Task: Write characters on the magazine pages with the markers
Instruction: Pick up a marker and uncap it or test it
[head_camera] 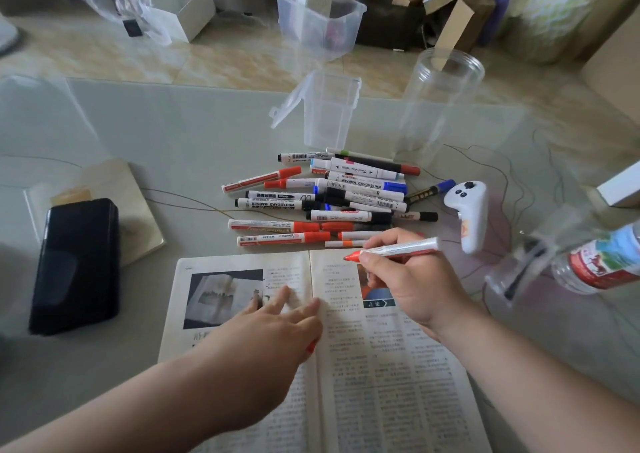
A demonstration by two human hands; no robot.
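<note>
Two hands: blurred left hand (270, 334), fingers straight on magazine (381, 366), half-hides red item (311, 347); right hand (408, 286) grips red marker (398, 248); marker pile (329, 199) beyond.

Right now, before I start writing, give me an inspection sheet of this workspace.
Surface: grey tabletop, glossy.
Job's things: open magazine lies flat; red marker uncapped, tip above the right page; marker pile behind the magazine.
Clutter: black case on a booklet, white controller, water bottle, clear lidded box, clear jar.
Hands: left hand rests flat on the magazine; right hand grips the red marker.
Cables: thin wires trail across the tabletop.
Surroundings: tiled floor, clear bin, cardboard boxes.
</note>
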